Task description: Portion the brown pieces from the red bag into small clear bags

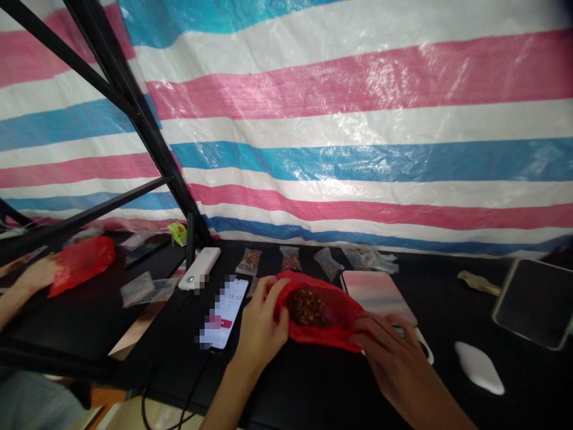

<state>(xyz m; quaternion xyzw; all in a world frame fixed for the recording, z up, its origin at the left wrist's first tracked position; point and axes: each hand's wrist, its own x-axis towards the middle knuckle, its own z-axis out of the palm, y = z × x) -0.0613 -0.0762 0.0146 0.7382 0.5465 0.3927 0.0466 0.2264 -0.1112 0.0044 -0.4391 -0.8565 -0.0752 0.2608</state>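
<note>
My left hand (262, 322) grips the near left rim of a red plastic bag (347, 319), its fingers curled over the edge. My right hand (394, 352) holds the bag's right corner. The open bag shows a heap of dried reddish-brown granules (307, 307). Behind it lie small clear bags of similar brown material (249, 261) (290, 258). A smartphone (222, 312) with a lit screen lies left of my left hand. A flat, shiny pink-reflecting device (379, 297) lies partly under the red bag, close to my right hand.
A white power bank (199, 269) lies above the phone, with a cable running down from the phone. Another hand (33, 275) and a second red bag (81, 266) appear at far left. A dark square panel (535, 303) and white object (478, 368) lie right. A striped tarp and black metal frame stand behind.
</note>
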